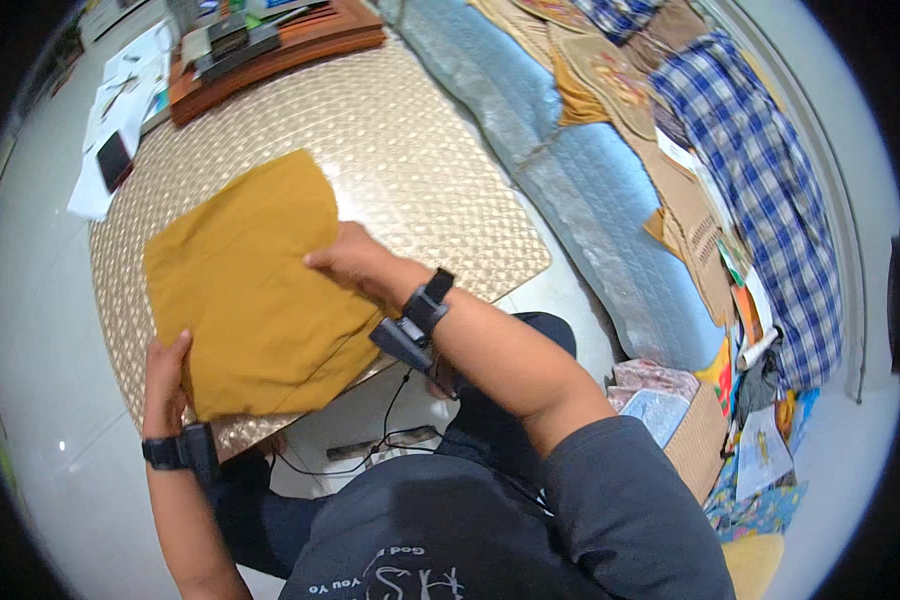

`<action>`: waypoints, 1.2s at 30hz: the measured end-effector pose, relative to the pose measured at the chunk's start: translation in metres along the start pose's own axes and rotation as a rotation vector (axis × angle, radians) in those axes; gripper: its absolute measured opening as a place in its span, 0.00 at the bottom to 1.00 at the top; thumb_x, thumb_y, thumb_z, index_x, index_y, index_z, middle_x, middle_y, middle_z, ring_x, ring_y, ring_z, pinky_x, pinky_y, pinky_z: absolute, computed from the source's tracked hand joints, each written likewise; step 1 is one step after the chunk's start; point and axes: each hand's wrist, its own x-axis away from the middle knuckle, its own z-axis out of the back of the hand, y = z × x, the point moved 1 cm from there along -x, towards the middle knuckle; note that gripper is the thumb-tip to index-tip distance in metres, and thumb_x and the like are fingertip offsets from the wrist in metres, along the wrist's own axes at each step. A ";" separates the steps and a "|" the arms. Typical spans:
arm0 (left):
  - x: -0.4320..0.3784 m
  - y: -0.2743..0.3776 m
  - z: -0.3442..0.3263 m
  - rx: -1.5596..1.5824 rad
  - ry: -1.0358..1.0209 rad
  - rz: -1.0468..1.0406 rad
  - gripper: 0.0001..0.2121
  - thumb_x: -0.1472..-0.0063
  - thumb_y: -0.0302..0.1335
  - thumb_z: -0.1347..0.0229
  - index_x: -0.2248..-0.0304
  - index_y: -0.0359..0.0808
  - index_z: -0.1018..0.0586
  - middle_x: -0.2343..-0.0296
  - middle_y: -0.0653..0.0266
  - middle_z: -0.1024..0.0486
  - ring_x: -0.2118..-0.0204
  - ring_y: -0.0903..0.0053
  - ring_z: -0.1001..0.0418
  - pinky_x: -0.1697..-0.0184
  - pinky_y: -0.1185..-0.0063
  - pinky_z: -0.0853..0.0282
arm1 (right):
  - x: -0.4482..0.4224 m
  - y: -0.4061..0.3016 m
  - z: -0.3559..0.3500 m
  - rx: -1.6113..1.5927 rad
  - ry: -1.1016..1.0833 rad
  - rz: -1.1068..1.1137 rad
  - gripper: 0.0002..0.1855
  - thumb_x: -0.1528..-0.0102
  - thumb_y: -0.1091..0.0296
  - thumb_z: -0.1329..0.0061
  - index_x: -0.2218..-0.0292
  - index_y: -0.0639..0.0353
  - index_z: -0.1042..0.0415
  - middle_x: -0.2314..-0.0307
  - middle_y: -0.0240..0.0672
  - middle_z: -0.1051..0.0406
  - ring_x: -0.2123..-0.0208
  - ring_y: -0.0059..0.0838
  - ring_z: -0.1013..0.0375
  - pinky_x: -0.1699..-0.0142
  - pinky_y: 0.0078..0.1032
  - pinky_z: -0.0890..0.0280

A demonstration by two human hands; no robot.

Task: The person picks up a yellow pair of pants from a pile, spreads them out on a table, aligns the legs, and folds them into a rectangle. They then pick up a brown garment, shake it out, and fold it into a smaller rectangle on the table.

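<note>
A mustard-yellow cloth (247, 300), folded into a rough rectangle, lies over the near left part of a table with a beige patterned cover (450, 202). My left hand (169, 375) grips its near left edge, thumb on top and fingers out of sight beneath. At the cloth's right edge is my right hand (352, 259), also with the thumb on top and the fingers around or under the fabric. A few creases run across the cloth's near right corner. Each wrist wears a black strap with a small device.
Beyond the cloth stands a reddish-brown wooden stand (270, 67) bearing small items. A dark phone (115, 161) rests on white paper to the left. Along the right runs a light-blue padded seat (570, 187), with a blue checked cloth (757, 202) farther right. A cardboard box (694, 457) sits near its end.
</note>
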 end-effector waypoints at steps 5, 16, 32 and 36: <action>0.004 -0.009 0.006 0.008 0.045 0.017 0.19 0.43 0.30 0.46 0.55 0.27 0.32 0.62 0.56 0.28 0.62 0.70 0.28 0.62 0.75 0.30 | 0.012 0.008 0.003 -0.183 -0.141 -0.032 0.26 0.55 0.79 0.49 0.53 0.70 0.37 0.59 0.41 0.32 0.59 0.34 0.31 0.53 0.27 0.37; 0.072 -0.016 -0.009 0.123 -0.192 0.091 0.25 0.48 0.24 0.43 0.50 0.29 0.36 0.55 0.60 0.31 0.54 0.70 0.32 0.51 0.75 0.37 | 0.065 0.013 -0.016 -0.266 -0.365 -0.111 0.31 0.55 0.80 0.49 0.48 0.66 0.41 0.54 0.40 0.34 0.53 0.34 0.34 0.48 0.29 0.40; 0.129 0.096 -0.206 -0.083 -0.730 -0.182 0.24 0.47 0.29 0.43 0.54 0.24 0.34 0.61 0.55 0.28 0.62 0.71 0.27 0.58 0.76 0.31 | 0.331 -0.056 0.120 -0.214 0.355 0.339 0.33 0.57 0.76 0.43 0.50 0.67 0.40 0.56 0.37 0.33 0.56 0.28 0.33 0.50 0.26 0.39; 0.170 0.108 -0.320 -0.181 -0.996 -0.273 0.22 0.45 0.28 0.45 0.54 0.24 0.35 0.61 0.55 0.28 0.62 0.74 0.27 0.58 0.79 0.31 | 0.449 -0.045 0.161 -0.189 0.728 0.465 0.31 0.57 0.77 0.43 0.51 0.67 0.39 0.58 0.38 0.32 0.58 0.29 0.31 0.53 0.26 0.36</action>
